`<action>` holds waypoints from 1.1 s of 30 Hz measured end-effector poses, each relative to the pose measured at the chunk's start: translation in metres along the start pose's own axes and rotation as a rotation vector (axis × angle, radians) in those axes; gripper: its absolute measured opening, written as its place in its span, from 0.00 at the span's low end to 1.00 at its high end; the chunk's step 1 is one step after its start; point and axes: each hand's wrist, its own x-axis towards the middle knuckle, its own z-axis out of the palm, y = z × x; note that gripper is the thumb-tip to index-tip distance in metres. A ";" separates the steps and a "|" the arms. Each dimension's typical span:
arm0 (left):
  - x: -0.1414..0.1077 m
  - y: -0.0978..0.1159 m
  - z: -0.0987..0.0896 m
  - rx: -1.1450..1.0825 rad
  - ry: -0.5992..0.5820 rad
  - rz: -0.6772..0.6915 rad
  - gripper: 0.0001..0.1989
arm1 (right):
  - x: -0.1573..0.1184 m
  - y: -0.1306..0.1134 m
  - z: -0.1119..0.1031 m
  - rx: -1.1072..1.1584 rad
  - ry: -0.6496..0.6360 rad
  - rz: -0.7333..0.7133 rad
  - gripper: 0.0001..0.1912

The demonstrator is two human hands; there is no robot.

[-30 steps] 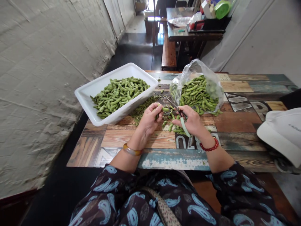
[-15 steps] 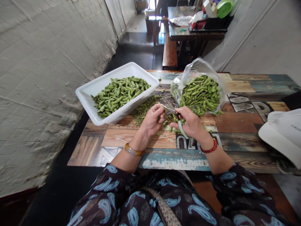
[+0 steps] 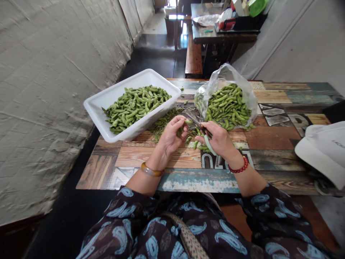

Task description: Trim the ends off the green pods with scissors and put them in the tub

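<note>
Between the thumb and fingers of my left hand [image 3: 173, 136] is a green pod [image 3: 188, 122], its tip pointing right. My right hand [image 3: 216, 138] grips scissors [image 3: 207, 139] with pale green handles, the blades angled up and left beside the pod. Several loose pods lie on the table under and between my hands. Behind my left hand is a heap of small stem trimmings [image 3: 159, 129]. Farther left, a white tub [image 3: 90, 107] holds many pods. A clear plastic bag [image 3: 225, 71], open and full of pods, lies beyond my right hand.
The patchwork wooden table [image 3: 273, 138] spans the view, with a white cap [image 3: 323, 151] at its right edge. A rough wall [image 3: 48, 90] runs along the left. Behind stand a bench [image 3: 193, 54] and another table [image 3: 201, 34] with a black tray of items.
The scissor blades have moved off the left hand's fingertips and now sit slightly higher and apart. More of the pod shows in my left hand. The whole view has shifted slightly.
</note>
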 end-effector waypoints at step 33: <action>-0.004 0.012 -0.008 0.658 -0.073 0.118 0.13 | 0.003 0.002 -0.006 0.043 0.069 0.069 0.21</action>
